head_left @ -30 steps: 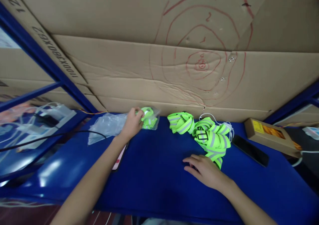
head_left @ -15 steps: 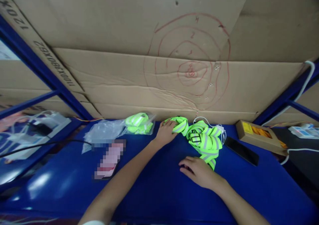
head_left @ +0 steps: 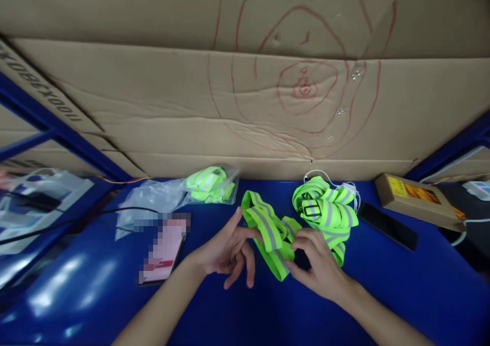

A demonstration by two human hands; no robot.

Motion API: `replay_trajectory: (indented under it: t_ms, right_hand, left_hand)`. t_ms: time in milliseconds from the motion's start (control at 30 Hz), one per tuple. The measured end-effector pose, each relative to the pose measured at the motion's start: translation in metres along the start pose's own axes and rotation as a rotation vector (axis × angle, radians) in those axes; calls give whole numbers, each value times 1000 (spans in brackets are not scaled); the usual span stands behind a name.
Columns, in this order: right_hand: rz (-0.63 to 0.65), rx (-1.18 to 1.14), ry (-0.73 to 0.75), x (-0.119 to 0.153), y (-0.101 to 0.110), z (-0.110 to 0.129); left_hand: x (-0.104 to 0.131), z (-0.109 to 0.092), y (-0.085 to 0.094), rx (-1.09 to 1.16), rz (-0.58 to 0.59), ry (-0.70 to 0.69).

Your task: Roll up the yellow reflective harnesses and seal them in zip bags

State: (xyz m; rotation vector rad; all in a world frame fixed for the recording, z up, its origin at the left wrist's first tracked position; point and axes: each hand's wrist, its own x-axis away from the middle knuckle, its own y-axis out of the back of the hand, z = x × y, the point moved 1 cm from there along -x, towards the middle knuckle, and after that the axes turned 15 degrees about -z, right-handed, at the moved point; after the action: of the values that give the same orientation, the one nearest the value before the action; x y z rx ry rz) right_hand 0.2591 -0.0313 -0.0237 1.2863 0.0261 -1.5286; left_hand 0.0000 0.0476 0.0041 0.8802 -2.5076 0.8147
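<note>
A loosely looped yellow-green reflective strap (head_left: 271, 231) lies between my two hands above the blue table (head_left: 237, 320). My left hand (head_left: 231, 251) is palm up with its fingers apart, the index finger reaching under the strap's left side. On the right, my right hand (head_left: 316, 262) has thumb and fingers curled toward each other at the strap's right edge, pinching it. Behind the right hand sits a heap of similar straps (head_left: 325, 208) with a black buckle.
A clear bag with a yellow-green strap (head_left: 210, 185), crumpled clear plastic (head_left: 149, 200) and a phone with a pink screen (head_left: 166, 251) are at left. At right lie a dark phone (head_left: 388, 226) and a cardboard box (head_left: 419, 200). A cardboard wall (head_left: 172, 96) stands behind.
The strap has come forward from the back of the table. My left hand has turned palm up with its fingers spread, and my right hand now meets the strap. The view has shifted.
</note>
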Motion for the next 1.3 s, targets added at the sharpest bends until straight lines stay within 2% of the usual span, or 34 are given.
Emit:
replay_trajectory:
  t_ms: [33,67,167,233,300,367,433,467,500,533,600,700,733,800,833,900,967,1033,1133,1200,1300]
  right_hand:
    - [23,14,29,-1,0,1]
    - [65,24,50,-3,0,1]
    - [195,16,80,-4,-5,3]
    - [244,6,91,-4,-8,5]
    - [285,25,102,-3,-11,7]
    - [315,66,103,-3,-12,9]
    - [319,106,87,-3,-12,9]
    - [316,122,74,-3,-12,9]
    - [314,136,61,-3,-12,9]
    - [313,147,51,-4,-12,8]
    - [313,158,34,-4,-11,7]
    - [246,161,27,-5,-7,6]
    - [198,160,36,-5,-5,7]
    - [84,149,87,-7,0,8]
    - [37,142,122,-9,3,8]
    - [-7,120,188,-11,7,8]
    - [13,81,227,-13,11,8]
    - [63,12,240,-14,14,7]
    - [124,-84,215,-11,16,7]
    - [129,-97,205,-9,15,9]
    - [174,12,206,-9,9,11]
  left_hand:
    - [4,0,-2,25,21,-86]
    - [6,0,-5,54,-9,-211]
    - [10,6,-19,162,-216,-604]
    - [13,8,-30,226,-309,-770]
    - [17,4,-38,241,-305,-858]
    - [22,-2,-44,172,-191,-860]
    - [25,-6,-47,-43,-61,-830]
    - [25,-7,-48,-221,-32,-844]
    - [24,-6,-48,-427,-54,-880]
    - [21,-5,-47,-638,-129,-928]
    - [11,0,-41,-1007,-399,-972]
    - [-9,10,-26,-1402,-889,-857]
    - [-14,13,-21,-1482,-996,-817]
    - [-22,17,-17,-1558,-1111,-783]
    - [-24,19,-17,-1565,-1120,-804]
    - [-27,23,-22,-1565,-1049,-911]
    - [-29,28,-29,-1535,-893,-1052]
    - [-34,34,-34,-1506,-695,-1135]
    - [-41,40,-31,-1517,-520,-1110]
    - [-44,40,-24,-1514,-528,-1050]
    - [-42,35,-9,-1525,-624,-975]
